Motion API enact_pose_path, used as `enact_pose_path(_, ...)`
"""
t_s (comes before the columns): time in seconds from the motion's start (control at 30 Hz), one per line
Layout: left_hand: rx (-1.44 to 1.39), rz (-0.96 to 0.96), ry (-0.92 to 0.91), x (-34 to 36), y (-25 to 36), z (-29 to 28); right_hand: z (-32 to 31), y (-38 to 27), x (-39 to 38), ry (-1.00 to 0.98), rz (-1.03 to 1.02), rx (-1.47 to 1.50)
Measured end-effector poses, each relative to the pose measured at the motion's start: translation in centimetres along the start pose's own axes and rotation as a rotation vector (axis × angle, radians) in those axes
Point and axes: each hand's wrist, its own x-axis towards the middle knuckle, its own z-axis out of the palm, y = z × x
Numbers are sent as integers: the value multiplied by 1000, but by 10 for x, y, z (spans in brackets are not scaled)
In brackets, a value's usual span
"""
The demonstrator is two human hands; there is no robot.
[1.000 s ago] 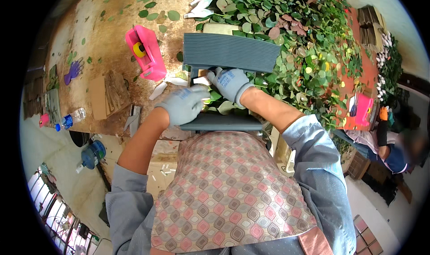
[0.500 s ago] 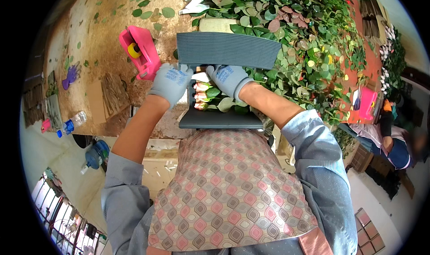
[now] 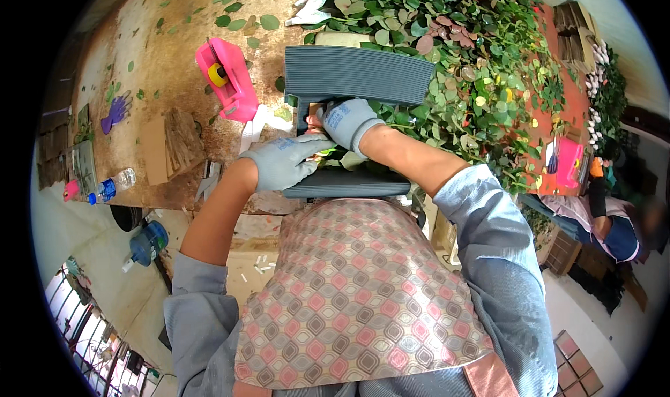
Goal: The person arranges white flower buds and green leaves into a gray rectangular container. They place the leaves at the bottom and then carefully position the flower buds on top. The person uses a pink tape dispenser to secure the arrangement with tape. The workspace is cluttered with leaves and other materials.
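Note:
Both my hands wear pale grey gloves and work between the two ribbed dark panels of a rack. My left hand reaches across the rack's left side above the near panel, its fingers stretched over the pink roses, which they mostly cover. Just below the far panel, my right hand has its fingers curled down at the rose heads. What those fingers grip, if anything, is hidden. Green rose leaves show beneath the hands. A pink tape dispenser stands left of the rack.
Leafy rose stems heap over the table's right side. White-wrapped bundles lie beyond the rack. At left are brown cardboard sheets, a purple glove and a plastic bottle. A co-worker is at far right.
My left hand has moved from beside the tape dispenser toward me and right, onto the roses. My right hand has shifted slightly left and nearer. A white strip is now uncovered by the dispenser.

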Motion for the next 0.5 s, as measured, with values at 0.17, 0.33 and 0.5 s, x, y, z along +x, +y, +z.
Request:
enact_pose_path(0.17, 46, -93, -83, 1, 2, 0, 0, 1, -2, 33, 23, 44)
enact_pose_path(0.33, 56, -153, -116, 5, 18, -15, 1, 5, -5, 80, -56, 39)
enact_pose_path(0.5, 263, -34, 103, 12, 0, -2, -18, -2, -7, -32, -4, -15)
